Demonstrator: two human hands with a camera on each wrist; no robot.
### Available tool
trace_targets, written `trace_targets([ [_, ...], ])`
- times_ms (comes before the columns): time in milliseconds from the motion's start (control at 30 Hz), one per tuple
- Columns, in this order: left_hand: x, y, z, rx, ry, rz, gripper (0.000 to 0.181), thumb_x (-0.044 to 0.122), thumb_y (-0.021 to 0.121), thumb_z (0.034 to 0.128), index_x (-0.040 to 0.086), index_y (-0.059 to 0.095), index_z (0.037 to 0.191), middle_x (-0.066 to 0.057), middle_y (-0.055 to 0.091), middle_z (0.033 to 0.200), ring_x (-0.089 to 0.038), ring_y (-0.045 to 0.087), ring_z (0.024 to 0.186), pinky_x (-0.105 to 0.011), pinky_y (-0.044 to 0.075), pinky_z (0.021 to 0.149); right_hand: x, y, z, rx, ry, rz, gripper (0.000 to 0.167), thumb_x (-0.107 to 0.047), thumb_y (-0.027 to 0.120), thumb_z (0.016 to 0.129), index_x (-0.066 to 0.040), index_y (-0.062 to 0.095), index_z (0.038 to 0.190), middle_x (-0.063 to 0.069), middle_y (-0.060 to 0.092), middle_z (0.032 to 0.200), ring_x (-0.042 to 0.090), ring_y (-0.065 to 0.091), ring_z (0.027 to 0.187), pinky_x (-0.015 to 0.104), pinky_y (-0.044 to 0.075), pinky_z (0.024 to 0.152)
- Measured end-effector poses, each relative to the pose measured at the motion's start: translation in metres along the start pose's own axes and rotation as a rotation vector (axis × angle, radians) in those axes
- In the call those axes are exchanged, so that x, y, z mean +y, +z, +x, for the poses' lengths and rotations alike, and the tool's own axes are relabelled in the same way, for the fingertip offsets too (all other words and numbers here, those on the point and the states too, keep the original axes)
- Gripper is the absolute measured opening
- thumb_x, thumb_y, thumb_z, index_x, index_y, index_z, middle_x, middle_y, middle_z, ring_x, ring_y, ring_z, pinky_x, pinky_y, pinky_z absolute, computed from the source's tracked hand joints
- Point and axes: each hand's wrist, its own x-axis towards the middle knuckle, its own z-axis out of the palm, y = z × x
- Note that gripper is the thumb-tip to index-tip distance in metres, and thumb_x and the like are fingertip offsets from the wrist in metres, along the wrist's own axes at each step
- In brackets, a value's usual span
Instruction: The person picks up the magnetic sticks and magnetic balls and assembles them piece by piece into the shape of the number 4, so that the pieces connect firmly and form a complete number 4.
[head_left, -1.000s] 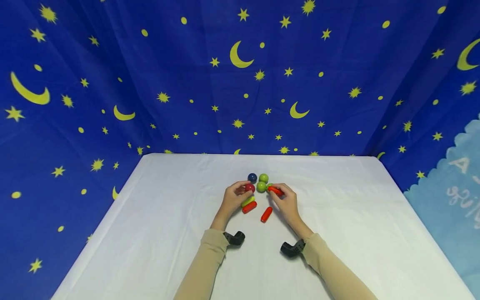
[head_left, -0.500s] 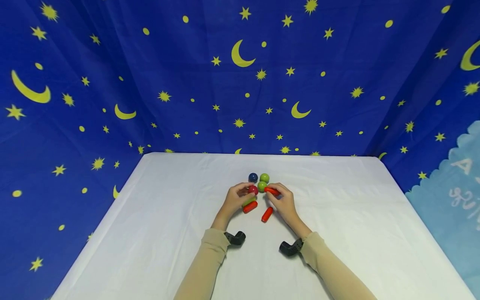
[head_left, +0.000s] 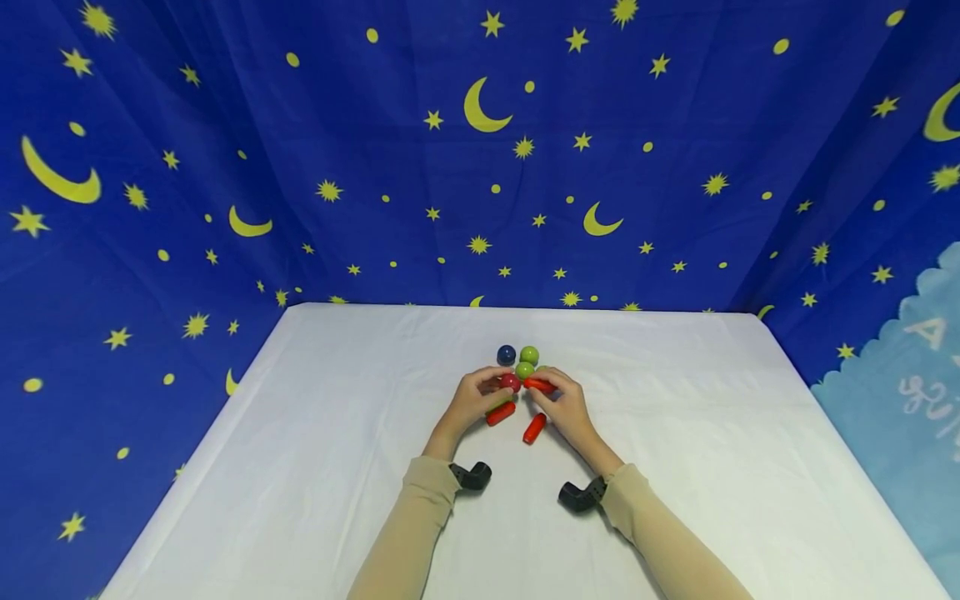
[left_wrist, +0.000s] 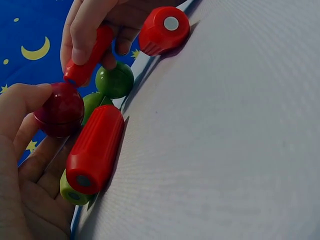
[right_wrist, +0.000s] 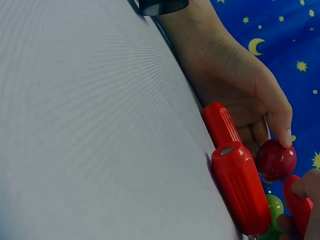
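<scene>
My left hand [head_left: 467,402] pinches a dark red ball [left_wrist: 60,110] between thumb and fingers. In my right hand [head_left: 567,410] a red ridged rod [left_wrist: 90,59] is pinched, its end against or very near the ball in the left wrist view. Under my left hand lie a second red rod [head_left: 501,413] and a yellow-green rod [left_wrist: 74,191], partly hidden. Another red rod [head_left: 534,428] lies beside my right hand; its end shows a silvery disc. Green balls [head_left: 525,371] rest just beyond the hands, one mostly covered by my right fingers.
A dark blue ball [head_left: 506,355] and another green ball [head_left: 529,355] stand at the back of the group. White cloth covers the table [head_left: 315,467]. A blue star-patterned curtain [head_left: 420,167] rises behind it and at the sides. Black camera mounts [head_left: 471,477] sit on both wrists.
The red ball in my left hand has moved slightly right. My right hand has brought its red rod left and slightly down, so the two now meet or nearly meet.
</scene>
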Motion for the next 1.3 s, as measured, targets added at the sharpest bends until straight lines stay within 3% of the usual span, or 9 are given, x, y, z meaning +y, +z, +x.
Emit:
trace_targets([
  [300, 0.0006, 0.0016, 0.0004, -0.005, 0.045, 0.046, 0.039, 0.007, 0.066, 0.0869, -0.008, 0.058, 0.122, -0.025, 0.062, 0.120, -0.032, 0.062, 0.103, -0.032, 0.051, 0.093, -0.0031, -0.0010, -0.0001, -0.038, 0.003, -0.022, 0.022, 0.006, 0.067, 0.080, 0.009, 0.067, 0.102, 0.022, 0.068, 0.099, 0.034, 0.062, 0.085, 0.034, 0.052, 0.076],
  [467, 0.0004, 0.0013, 0.0007, -0.007, 0.047, 0.036, 0.039, 0.007, 0.066, 0.0865, -0.008, 0.059, 0.122, -0.026, 0.063, 0.119, -0.033, 0.062, 0.102, -0.026, 0.050, 0.090, -0.0036, -0.0017, -0.0004, -0.041, 0.017, -0.015, 0.022, 0.006, 0.067, 0.081, 0.010, 0.067, 0.103, 0.022, 0.068, 0.100, 0.032, 0.062, 0.086, 0.036, 0.052, 0.077],
  [567, 0.0000, 0.0007, 0.0008, 0.002, 0.044, 0.020, 0.038, 0.007, 0.067, 0.0860, -0.007, 0.059, 0.121, -0.026, 0.063, 0.117, -0.032, 0.063, 0.100, -0.024, 0.050, 0.088, -0.0034, -0.0021, -0.0006, -0.033, 0.010, -0.007, 0.023, 0.005, 0.067, 0.082, 0.009, 0.067, 0.104, 0.021, 0.068, 0.101, 0.031, 0.061, 0.085, 0.031, 0.052, 0.077],
  [767, -0.0002, 0.0003, 0.0006, 0.043, 0.018, -0.020, 0.037, 0.006, 0.065, 0.0868, -0.008, 0.060, 0.120, -0.027, 0.064, 0.116, -0.013, 0.063, 0.092, -0.020, 0.050, 0.085, -0.0014, -0.0013, -0.0008, 0.005, -0.027, 0.005, 0.023, 0.005, 0.068, 0.081, 0.010, 0.066, 0.104, 0.022, 0.067, 0.101, 0.026, 0.060, 0.084, 0.021, 0.050, 0.076],
  [933, -0.0002, 0.0005, 0.0004, 0.105, 0.016, -0.023, 0.036, 0.005, 0.065, 0.0868, -0.010, 0.060, 0.119, -0.028, 0.063, 0.114, 0.000, 0.058, 0.087, -0.017, 0.049, 0.082, 0.0009, -0.0006, -0.0004, 0.077, -0.070, 0.016, 0.021, 0.007, 0.068, 0.080, 0.013, 0.065, 0.100, 0.023, 0.067, 0.093, 0.023, 0.058, 0.075, 0.025, 0.049, 0.068],
  [1133, 0.0002, -0.0005, 0.0000, 0.138, 0.009, -0.049, 0.037, 0.006, 0.064, 0.0876, -0.012, 0.058, 0.119, -0.028, 0.063, 0.116, -0.001, 0.057, 0.086, -0.014, 0.048, 0.082, 0.0005, -0.0008, 0.0001, 0.146, -0.116, 0.036, 0.020, 0.012, 0.066, 0.079, 0.015, 0.064, 0.098, 0.026, 0.065, 0.087, 0.024, 0.055, 0.071, 0.039, 0.047, 0.063],
  [1300, 0.0013, -0.0015, -0.0003, 0.155, -0.007, -0.055, 0.036, 0.007, 0.063, 0.0890, -0.010, 0.058, 0.121, -0.027, 0.062, 0.117, -0.002, 0.056, 0.087, -0.013, 0.046, 0.081, -0.0003, -0.0014, 0.0004, 0.172, -0.122, 0.047, 0.018, 0.012, 0.065, 0.080, 0.015, 0.065, 0.098, 0.026, 0.065, 0.086, 0.027, 0.056, 0.072, 0.035, 0.048, 0.064],
])
